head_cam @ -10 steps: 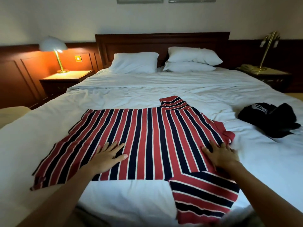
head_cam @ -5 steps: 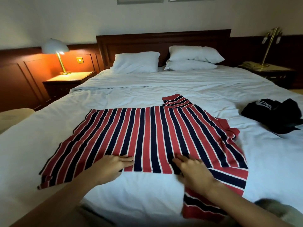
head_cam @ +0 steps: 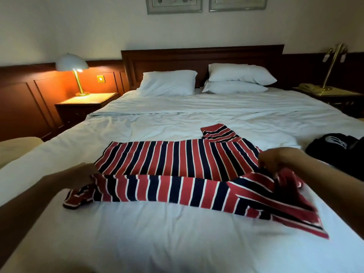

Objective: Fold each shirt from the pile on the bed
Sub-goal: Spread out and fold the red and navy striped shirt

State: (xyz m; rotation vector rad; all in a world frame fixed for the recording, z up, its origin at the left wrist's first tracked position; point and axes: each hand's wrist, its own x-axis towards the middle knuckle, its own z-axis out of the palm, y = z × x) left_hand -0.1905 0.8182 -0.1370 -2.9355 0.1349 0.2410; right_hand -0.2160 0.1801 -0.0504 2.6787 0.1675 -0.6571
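Note:
A red, navy and white striped shirt (head_cam: 177, 160) lies spread across the white bed (head_cam: 177, 233). Its near long edge is turned over toward me into a folded band. My left hand (head_cam: 82, 175) pinches the shirt's left end at the fold. My right hand (head_cam: 275, 159) grips the bunched cloth at the right end, near the shoulder, slightly lifted off the sheet. One sleeve (head_cam: 218, 133) lies flat beyond the body; the other trails toward the lower right.
A heap of dark clothes (head_cam: 334, 148) sits at the bed's right edge. Three pillows (head_cam: 167, 82) lean at the headboard. A lit lamp (head_cam: 72, 66) stands on the left nightstand; a brass lamp (head_cam: 332, 64) and phone stand on the right one.
Both hands left the flat shirt's near edge, moved outward to its two ends and took hold. The near part of the shirt now lies folded over lengthwise.

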